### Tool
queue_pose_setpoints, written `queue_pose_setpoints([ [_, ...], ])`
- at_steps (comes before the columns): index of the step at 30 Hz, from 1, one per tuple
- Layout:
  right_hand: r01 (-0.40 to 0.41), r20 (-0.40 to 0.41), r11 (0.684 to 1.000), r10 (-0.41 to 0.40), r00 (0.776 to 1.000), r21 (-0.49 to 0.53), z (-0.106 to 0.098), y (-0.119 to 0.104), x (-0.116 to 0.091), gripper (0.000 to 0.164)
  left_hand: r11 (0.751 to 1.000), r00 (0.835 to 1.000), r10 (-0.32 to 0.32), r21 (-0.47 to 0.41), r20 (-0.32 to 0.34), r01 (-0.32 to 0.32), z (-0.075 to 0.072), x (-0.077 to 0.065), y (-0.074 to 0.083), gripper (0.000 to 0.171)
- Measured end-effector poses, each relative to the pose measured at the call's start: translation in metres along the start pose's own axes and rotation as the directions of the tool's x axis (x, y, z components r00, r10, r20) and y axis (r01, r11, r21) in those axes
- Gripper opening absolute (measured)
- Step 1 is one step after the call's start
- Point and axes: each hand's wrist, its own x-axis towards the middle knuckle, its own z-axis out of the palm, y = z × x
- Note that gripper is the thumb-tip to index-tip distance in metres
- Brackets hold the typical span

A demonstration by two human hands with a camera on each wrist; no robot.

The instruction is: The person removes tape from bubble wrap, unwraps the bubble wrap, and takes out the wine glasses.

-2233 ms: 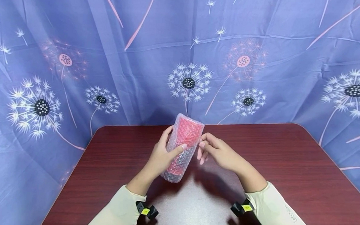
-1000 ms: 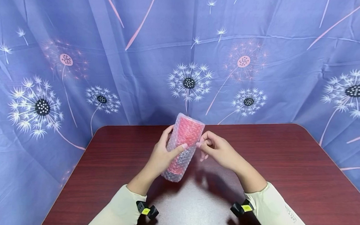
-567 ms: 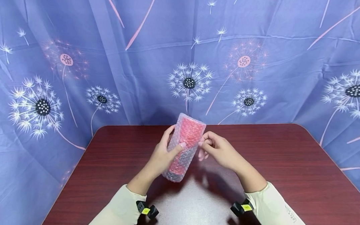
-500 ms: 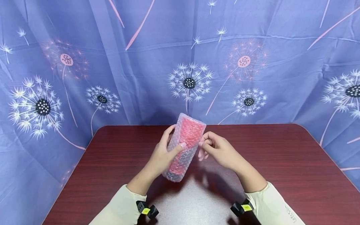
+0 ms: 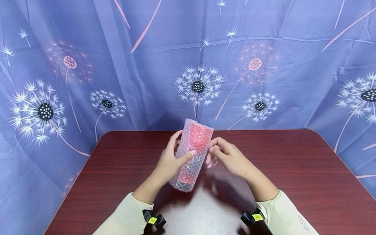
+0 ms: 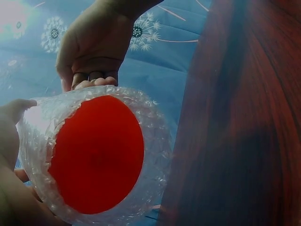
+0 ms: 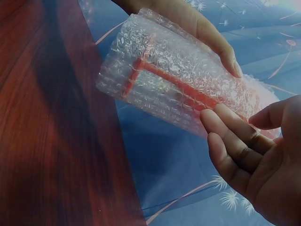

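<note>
Left fingers (image 5: 173, 140) grip bumpy bubble wrap (image 5: 196, 162); glossy tabletop (image 5: 302, 175)

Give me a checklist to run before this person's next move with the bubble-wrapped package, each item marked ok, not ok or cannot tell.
1. Left hand has a grip on the package: ok, thumb across its front.
2. Package lifted off the table: ok, it appears raised and tilted.
3. Bubble wrap around the sides: ok.
4. Wrap covers the red end: not ok, that face looks bare in the left wrist view.
5. Right hand pinches the wrap: cannot tell; its fingertips are at the package's edge, but the contact is unclear.
</note>
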Motion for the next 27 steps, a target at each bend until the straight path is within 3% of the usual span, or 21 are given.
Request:
queue_pose_setpoints([
  [13,0.004,0.062,1.0,-0.006,0.998,0.026,0.0001,0.0003,-0.0006,0.017,1.0,0.999,0.015,0.024,-0.037,-0.014,-0.0005,0.0012,-0.0017,0.081],
  [22,0.008,0.057,1.0,-0.01,0.998,0.027,0.0018,0.0033,0.0009,0.019,0.999,0.997,0.018,0.041,-0.071,-0.015,-0.0001,0.0009,-0.0026,0.08],
  [27,0.021,0.022,0.999,-0.02,1.0,-0.042,0.0015,0.002,0.0004,0.016,0.999,0.997,0.017,0.044,-0.076,-0.014,-0.0001,0.0009,-0.0029,0.08],
])
